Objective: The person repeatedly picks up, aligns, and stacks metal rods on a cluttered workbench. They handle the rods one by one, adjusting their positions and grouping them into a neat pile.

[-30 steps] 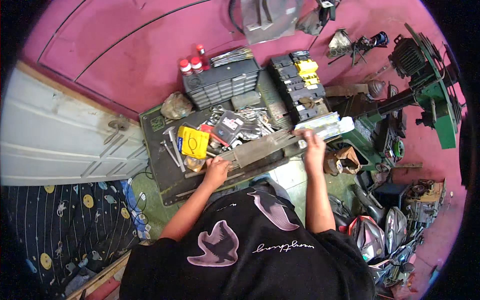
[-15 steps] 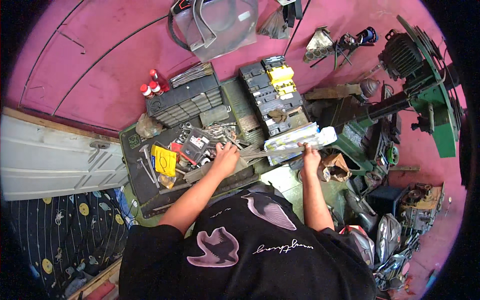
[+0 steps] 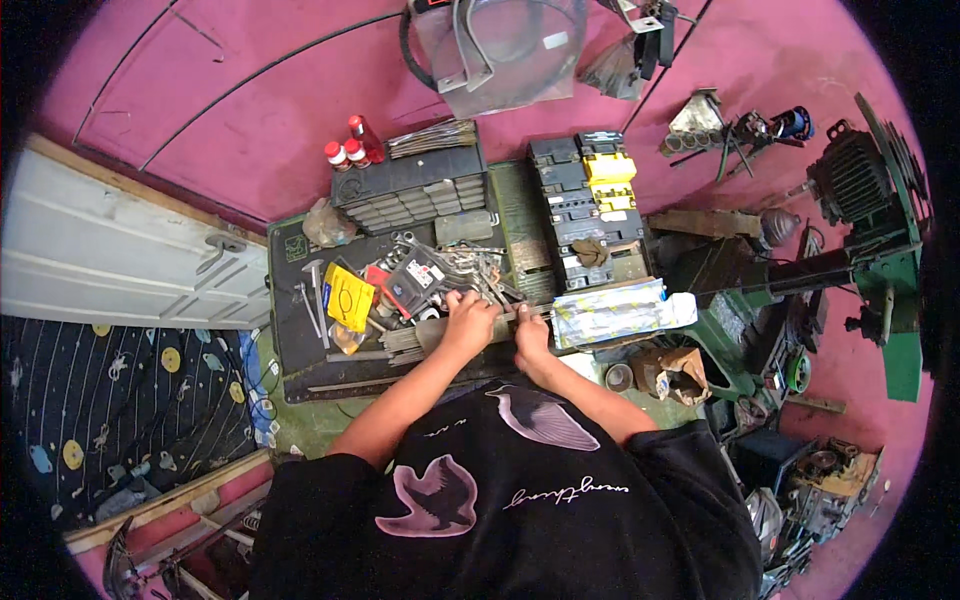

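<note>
A bundle of thin grey rods (image 3: 402, 346), which look like welding rods, lies along the front of the cluttered workbench. Over the bundle's middle, my left hand (image 3: 468, 328) is closed with its fingers curled down around it. Close to its right, my right hand (image 3: 532, 335) is closed at the other end of the rods, thumb on top. The fingers hide most of that end. A silvery patterned packet (image 3: 610, 315) lies just beyond my right hand. Behind my left hand are loose metal tools (image 3: 470, 268) and a clear-lidded case (image 3: 413, 283).
A yellow packet (image 3: 348, 298) and a caliper (image 3: 318, 292) lie at the left. At the back stand a dark drawer cabinet (image 3: 415, 205), red bottles (image 3: 365, 140) and a row of black batteries (image 3: 560, 190). A green drilling machine (image 3: 885, 270) stands at the right.
My right hand has moved left from the packet's far end to beside my left hand, and the rods stretched between them have drawn in. The view has shifted.
</note>
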Action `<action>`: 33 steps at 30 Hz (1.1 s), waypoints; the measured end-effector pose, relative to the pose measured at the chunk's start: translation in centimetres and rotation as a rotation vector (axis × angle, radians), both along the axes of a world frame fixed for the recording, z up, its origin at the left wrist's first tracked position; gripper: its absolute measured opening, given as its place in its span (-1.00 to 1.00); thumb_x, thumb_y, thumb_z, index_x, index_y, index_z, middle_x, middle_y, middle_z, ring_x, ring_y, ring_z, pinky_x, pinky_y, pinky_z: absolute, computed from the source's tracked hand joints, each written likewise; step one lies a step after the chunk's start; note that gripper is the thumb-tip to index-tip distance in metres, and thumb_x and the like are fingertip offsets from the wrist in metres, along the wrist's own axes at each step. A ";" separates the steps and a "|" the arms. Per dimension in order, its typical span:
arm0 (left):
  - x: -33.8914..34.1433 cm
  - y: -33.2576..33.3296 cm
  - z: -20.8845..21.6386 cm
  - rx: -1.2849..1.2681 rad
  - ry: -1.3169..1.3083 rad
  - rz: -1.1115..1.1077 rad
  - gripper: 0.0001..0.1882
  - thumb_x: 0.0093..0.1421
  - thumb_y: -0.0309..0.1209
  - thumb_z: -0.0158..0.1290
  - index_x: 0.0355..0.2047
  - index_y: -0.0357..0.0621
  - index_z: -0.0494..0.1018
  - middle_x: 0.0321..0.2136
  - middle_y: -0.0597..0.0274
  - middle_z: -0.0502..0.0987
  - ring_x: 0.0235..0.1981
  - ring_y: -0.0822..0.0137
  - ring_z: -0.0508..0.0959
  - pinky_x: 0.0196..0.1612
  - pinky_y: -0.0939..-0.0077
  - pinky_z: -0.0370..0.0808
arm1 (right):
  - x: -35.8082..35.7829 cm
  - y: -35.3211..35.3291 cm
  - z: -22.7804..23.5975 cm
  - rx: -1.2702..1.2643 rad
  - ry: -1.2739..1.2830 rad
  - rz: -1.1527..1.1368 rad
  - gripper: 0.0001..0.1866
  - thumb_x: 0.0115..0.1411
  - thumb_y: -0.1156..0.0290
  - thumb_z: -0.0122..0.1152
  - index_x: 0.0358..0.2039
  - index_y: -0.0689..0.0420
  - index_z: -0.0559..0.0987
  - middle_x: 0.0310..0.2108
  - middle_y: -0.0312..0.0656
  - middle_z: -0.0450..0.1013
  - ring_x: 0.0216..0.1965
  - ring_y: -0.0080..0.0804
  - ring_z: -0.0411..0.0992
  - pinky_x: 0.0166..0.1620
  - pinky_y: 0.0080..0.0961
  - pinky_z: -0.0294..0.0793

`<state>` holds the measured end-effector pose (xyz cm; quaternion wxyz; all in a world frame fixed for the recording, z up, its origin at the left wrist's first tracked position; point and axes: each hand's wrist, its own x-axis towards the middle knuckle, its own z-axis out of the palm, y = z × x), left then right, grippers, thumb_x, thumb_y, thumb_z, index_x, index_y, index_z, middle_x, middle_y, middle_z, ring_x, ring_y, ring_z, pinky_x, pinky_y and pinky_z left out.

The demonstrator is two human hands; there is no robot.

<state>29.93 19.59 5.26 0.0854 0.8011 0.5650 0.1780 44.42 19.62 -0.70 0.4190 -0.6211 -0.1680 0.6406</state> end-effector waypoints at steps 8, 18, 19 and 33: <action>-2.2 -1.4 1.4 -0.040 -0.102 -0.050 -0.78 0.11 -0.31 0.15 -0.20 0.05 0.59 -0.29 0.34 0.62 -0.13 0.26 0.49 -0.07 0.10 0.20 | -0.8 -0.6 1.4 -0.120 -0.110 0.069 -0.58 0.28 0.20 0.25 -0.05 0.31 0.55 -0.23 -0.15 0.54 -0.28 -0.42 0.41 -0.18 -0.43 0.43; -17.6 -14.1 -1.6 -0.203 -0.056 0.362 -0.74 0.06 -0.31 0.21 -0.20 0.06 0.57 -0.22 0.31 0.57 -0.10 0.18 0.46 -0.07 0.13 0.24 | -7.1 -5.6 5.4 0.575 -0.536 0.529 -0.80 0.25 0.40 0.19 -0.16 0.21 0.56 -0.35 -0.16 0.54 -0.33 -0.38 0.48 -0.17 -0.39 0.49; -19.3 -15.6 -1.9 -0.243 -0.040 0.395 -0.75 0.06 -0.32 0.21 -0.21 0.07 0.58 -0.23 0.30 0.58 -0.10 0.18 0.47 -0.08 0.13 0.25 | -8.9 -6.3 4.7 0.504 -0.373 0.765 -0.79 0.25 0.37 0.21 -0.16 0.19 0.58 -0.32 -0.14 0.57 -0.31 -0.36 0.51 -0.16 -0.38 0.50; -29.8 -20.1 -6.3 -0.368 0.178 0.114 -0.87 0.07 -0.32 0.11 -0.47 -0.04 0.60 -0.36 0.21 0.58 -0.16 0.16 0.52 -0.12 0.07 0.27 | -20.3 -11.6 -0.2 0.753 -1.356 1.589 -0.76 0.21 0.28 0.03 -0.28 0.02 0.67 -0.14 -0.22 0.58 0.01 -0.22 0.47 0.02 -0.08 0.42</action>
